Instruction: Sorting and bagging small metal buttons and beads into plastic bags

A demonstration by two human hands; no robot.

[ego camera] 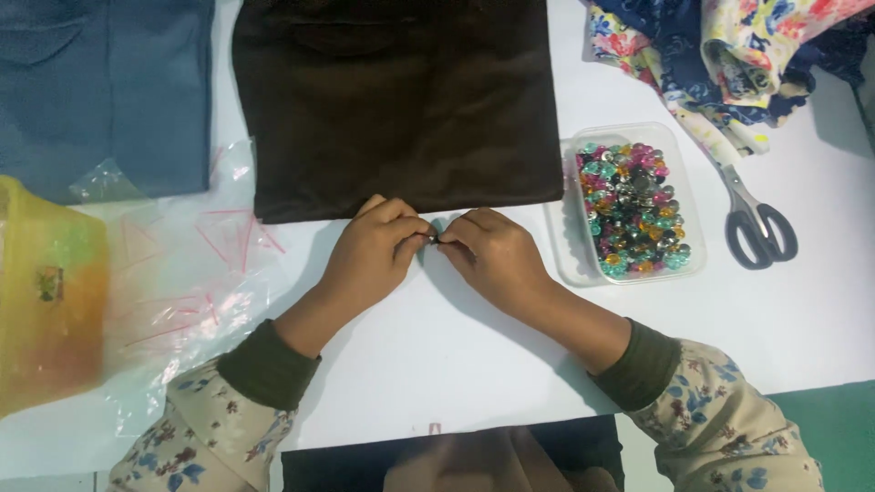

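My left hand (375,253) and my right hand (490,253) meet fingertip to fingertip on the white table (474,355), just below the bottom edge of a dark brown cloth (401,100). Both pinch one tiny dark object (434,240) between them; it is too small to tell what it is. A clear plastic tub (629,132) filled with several colourful shiny beads (633,210) stands just right of my right hand.
Grey-handled scissors (756,223) lie right of the tub. Floral fabric (729,55) is piled at the top right. A blue cloth (105,91) lies top left, a yellow container (46,292) at the left edge, small clear plastic bags (196,264) beside it. Another dark cloth (456,460) lies at the near edge.
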